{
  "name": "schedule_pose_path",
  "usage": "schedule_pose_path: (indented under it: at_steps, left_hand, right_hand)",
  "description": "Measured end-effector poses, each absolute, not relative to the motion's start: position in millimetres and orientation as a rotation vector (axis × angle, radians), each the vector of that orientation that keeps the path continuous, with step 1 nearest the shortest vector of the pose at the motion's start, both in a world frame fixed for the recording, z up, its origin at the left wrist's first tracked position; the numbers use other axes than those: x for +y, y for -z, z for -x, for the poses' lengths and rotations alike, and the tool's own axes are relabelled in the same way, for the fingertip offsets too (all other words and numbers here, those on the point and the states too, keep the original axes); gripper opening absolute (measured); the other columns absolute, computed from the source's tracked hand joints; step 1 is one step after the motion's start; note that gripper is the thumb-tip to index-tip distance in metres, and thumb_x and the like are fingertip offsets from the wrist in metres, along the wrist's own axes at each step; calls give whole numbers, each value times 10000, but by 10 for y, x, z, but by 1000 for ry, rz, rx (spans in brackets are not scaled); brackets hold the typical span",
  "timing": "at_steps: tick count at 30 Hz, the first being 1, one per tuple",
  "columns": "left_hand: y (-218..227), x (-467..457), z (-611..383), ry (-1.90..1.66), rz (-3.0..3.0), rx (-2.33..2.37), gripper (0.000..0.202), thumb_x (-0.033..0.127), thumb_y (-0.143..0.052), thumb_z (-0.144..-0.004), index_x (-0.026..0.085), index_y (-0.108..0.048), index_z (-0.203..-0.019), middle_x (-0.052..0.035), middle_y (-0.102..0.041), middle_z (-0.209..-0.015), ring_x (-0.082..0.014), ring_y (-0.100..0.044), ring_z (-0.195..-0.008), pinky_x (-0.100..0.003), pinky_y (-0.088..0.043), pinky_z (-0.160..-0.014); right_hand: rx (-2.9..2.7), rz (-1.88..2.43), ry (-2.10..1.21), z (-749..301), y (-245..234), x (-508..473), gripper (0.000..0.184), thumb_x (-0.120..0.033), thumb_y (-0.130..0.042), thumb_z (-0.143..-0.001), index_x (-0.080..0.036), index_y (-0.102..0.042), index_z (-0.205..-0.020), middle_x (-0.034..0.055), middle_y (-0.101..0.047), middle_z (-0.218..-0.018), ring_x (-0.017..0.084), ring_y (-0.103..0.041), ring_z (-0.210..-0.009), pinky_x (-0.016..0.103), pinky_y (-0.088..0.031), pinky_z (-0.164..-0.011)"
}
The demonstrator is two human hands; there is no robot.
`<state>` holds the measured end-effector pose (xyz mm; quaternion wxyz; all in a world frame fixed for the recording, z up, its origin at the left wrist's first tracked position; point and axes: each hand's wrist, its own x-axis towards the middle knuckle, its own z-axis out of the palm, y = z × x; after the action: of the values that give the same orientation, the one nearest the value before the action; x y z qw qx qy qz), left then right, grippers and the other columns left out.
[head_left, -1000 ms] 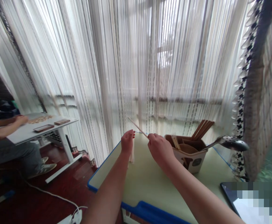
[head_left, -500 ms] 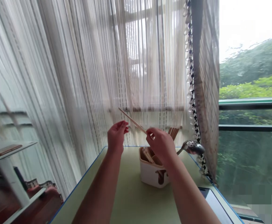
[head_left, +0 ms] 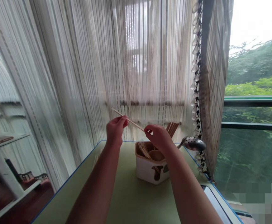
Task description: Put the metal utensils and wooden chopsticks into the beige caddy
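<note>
A pale wooden chopstick (head_left: 136, 125) is held slantwise in the air above the table, its far tip pointing up to the left. My left hand (head_left: 114, 129) pinches it some way below that tip, between thumb and fingers. At the lower end, the fingertips of my right hand (head_left: 156, 135) are closed on it. Beneath my right hand stands a white ceramic utensil holder (head_left: 146, 169) with a brown rim. Wrapped sticks (head_left: 144, 150) lean in one of its compartments, and several brown chopsticks (head_left: 172, 128) rise behind my right hand. My right forearm hides part of the holder.
A slotted metal ladle (head_left: 193, 143) sticks out to the right of the holder. On the pale green table (head_left: 126, 199), a dark-edged tablet or phone (head_left: 216, 203) lies at the right. Thin pale sticks (head_left: 97, 157) show beside my left forearm. Curtains (head_left: 91, 62) hang behind.
My left hand was beside the chopstick and now grips it. The chopstick has shifted slightly left and lies at a shallower slant. The view has moved a little.
</note>
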<state>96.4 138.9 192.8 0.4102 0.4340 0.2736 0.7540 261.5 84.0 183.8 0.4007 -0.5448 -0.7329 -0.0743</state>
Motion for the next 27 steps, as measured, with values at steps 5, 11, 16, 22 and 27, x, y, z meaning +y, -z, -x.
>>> schedule_pose_path:
  at_steps: [5,11,16,22,27]
  left_hand:
    - [-1920,1400,-923,-1870,-1195,840,214,282,-689,-586,97,-668,-692,-47,-649,-604,-123,-608,-555,-262,-525,-572]
    - [-1877,1433,-902,-1716,-1439,962,222,293,-684,-588,95,-675,-687,-73,-662,-621,-156,-626,-553,-281,-527,-544]
    - [-1814,1438,-963,-1588,-1605,932,238,316,-704,-593,96,-684,-680,-71,-649,-597,-158,-617,-549,-298,-532,-553]
    - [-1839,1346,-1008,-1450,-1543,839,273,305,-769,-528,87,-679,-667,-88,-654,-627,-148,-605,-542,-288,-523,-546]
    - [-1882,1309,-946,-1539,-1612,840,274,324,-754,-552,103,-699,-704,-94,-664,-666,-159,-612,-571,-281,-517,-524]
  right_hand:
    - [-1923,1336,8,-2640,-1715,963,149,-182,-589,-691,-212,-676,-807,15,-672,-742,132,-588,-666,228,-408,-629]
    - [-1831,1317,-232,-2696,-1608,1069,196,-290,-614,-701,-189,-706,-841,34,-691,-725,140,-605,-662,238,-424,-626]
    - [-1783,1172,-442,-2617,-1488,1197,243,-302,-608,-720,-163,-700,-897,46,-699,-790,133,-603,-688,239,-440,-647]
    - [-1805,1072,-565,-2598,-1418,1260,187,-250,-600,-719,-144,-694,-841,27,-689,-764,124,-593,-685,232,-449,-658]
    - [-1925,1205,-459,-2617,-1466,1207,170,-171,-579,-710,-144,-707,-817,29,-689,-722,124,-586,-649,219,-437,-615]
